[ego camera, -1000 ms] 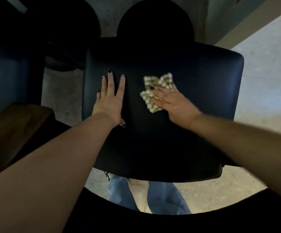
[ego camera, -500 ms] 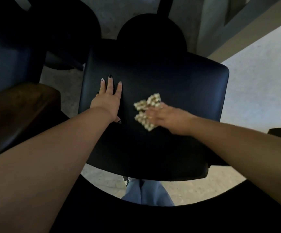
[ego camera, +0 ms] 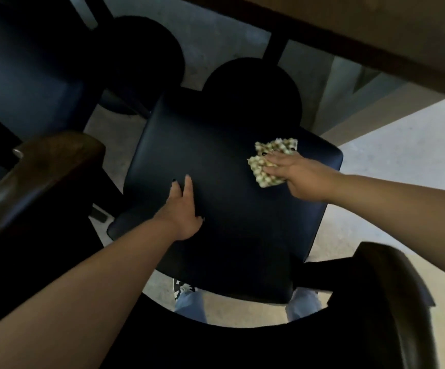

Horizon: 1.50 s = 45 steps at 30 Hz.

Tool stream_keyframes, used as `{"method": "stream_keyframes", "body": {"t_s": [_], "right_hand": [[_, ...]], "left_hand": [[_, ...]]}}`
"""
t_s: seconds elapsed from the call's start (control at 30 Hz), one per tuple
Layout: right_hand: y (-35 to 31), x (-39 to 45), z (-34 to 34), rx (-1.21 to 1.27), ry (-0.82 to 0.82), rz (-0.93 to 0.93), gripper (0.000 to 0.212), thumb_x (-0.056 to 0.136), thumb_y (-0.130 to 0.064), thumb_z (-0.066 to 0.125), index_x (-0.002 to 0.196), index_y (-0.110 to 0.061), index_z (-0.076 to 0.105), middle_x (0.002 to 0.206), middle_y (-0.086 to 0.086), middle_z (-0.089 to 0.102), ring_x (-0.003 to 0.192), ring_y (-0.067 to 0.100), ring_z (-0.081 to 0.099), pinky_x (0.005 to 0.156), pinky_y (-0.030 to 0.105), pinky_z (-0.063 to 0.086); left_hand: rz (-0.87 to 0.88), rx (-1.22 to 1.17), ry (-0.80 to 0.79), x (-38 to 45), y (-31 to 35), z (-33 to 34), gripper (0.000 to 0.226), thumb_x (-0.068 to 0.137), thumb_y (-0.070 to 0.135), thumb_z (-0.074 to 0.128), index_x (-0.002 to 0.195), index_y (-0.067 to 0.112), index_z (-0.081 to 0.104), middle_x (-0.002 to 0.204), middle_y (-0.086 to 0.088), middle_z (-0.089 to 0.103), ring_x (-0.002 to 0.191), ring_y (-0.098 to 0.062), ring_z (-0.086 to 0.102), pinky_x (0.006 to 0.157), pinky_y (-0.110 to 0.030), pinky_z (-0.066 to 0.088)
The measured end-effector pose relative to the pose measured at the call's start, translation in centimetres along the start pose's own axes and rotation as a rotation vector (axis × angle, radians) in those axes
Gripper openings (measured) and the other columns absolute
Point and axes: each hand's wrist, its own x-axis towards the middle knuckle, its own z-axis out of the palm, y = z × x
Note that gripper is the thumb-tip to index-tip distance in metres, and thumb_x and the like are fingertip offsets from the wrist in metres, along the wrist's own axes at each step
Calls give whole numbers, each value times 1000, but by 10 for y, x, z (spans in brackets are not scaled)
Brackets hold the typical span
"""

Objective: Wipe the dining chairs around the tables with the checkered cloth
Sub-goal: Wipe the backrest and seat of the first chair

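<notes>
A dark padded chair seat [ego camera: 224, 166] fills the middle of the view. My right hand [ego camera: 299, 177] presses the crumpled checkered cloth [ego camera: 265, 166] flat against the seat's right side, near its far right corner. My left hand [ego camera: 182, 209] rests on the seat's left part with straight fingers, holding nothing. The chair's curved dark backrest [ego camera: 216, 342] lies below my arms at the bottom of the view.
A wooden armrest [ego camera: 43, 166] rises at the left and another [ego camera: 397, 288] at the lower right. A wooden table edge [ego camera: 375, 35] crosses the top right, its round black base [ego camera: 253, 94] beyond the seat. Another dark chair [ego camera: 24, 75] stands at the left. Concrete floor [ego camera: 402, 145] lies at the right.
My right hand has slid the cloth from the seat's middle out to its right side. The left hand stays on the seat. The view has tilted, bringing the table edge and right armrest in.
</notes>
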Motion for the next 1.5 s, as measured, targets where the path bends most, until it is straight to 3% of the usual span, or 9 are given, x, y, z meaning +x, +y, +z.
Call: {"method": "stream_keyframes", "body": {"t_s": [0.17, 0.3, 0.4, 0.53, 0.67, 0.9, 1.2, 1.37, 1.5], "right_hand": [[18, -10, 0, 106, -45, -46, 65, 85, 9, 39, 145, -17, 37, 158, 1, 16, 146, 19, 12, 119, 29, 10], [21, -33, -13, 186, -30, -73, 60, 84, 9, 42, 140, -12, 46, 155, 7, 25, 144, 19, 22, 107, 7, 2], [21, -41, -26, 182, -71, -112, 59, 87, 7, 40, 141, -16, 45, 156, 1, 24, 144, 16, 21, 109, 11, 5], [8, -37, -33, 177, -163, -154, 59, 87, 5, 39, 141, -19, 46, 157, -5, 22, 144, 13, 18, 118, 22, 10], [-15, -30, -40, 122, -177, -230, 60, 85, 5, 41, 140, -19, 47, 156, -3, 24, 144, 13, 19, 115, 17, 7], [-46, -7, -37, 122, -234, -316, 59, 86, 3, 41, 139, -23, 48, 156, -7, 24, 144, 12, 19, 118, 25, 13], [-47, 8, -17, -16, -441, -506, 57, 89, -1, 42, 140, -26, 46, 156, -11, 22, 144, 14, 18, 114, 22, 10], [-46, 7, -13, -43, -460, -523, 57, 88, 1, 42, 140, -21, 47, 156, -6, 24, 144, 15, 18, 114, 22, 10], [-60, 13, 7, -124, -436, -665, 57, 87, 2, 43, 141, -19, 46, 156, -2, 24, 144, 19, 19, 115, 27, 13]], "left_hand": [[-222, -340, 130, -25, 32, 29, 100, 94, 28, 61, 152, 17, -20, 162, -13, -13, 150, -27, -1, 118, -36, 16], [-303, -544, 212, -49, 82, 54, 100, 92, 25, 63, 153, 15, -16, 163, -13, -4, 150, -27, 0, 121, -41, 16], [-301, -623, 252, -61, 118, 63, 98, 93, 27, 62, 153, 15, -15, 163, -10, -7, 150, -24, -6, 122, -40, 11], [-282, -626, 313, -75, 136, 68, 92, 95, 27, 58, 154, 16, -13, 163, -7, -11, 149, -21, -12, 119, -34, 6], [-259, -519, 379, -103, 131, 59, 87, 96, 26, 55, 155, 17, -8, 164, -5, -6, 149, -21, -11, 119, -35, 10], [-308, -391, 539, -150, 128, 67, 73, 98, 28, 51, 156, 16, 8, 163, -6, 8, 150, -20, 0, 119, -32, 13], [-608, -553, 728, -185, 172, 104, 64, 98, 31, 49, 154, 21, 20, 161, 1, 21, 148, -13, 16, 116, -26, 21], [-647, -690, 889, -203, 210, 113, 66, 96, 34, 52, 154, 25, 21, 159, 6, 24, 145, -5, 17, 110, -17, 14], [-637, -774, 835, -208, 224, 120, 70, 97, 40, 49, 155, 26, 12, 160, 6, 21, 145, -8, 18, 114, -25, 22]]}}
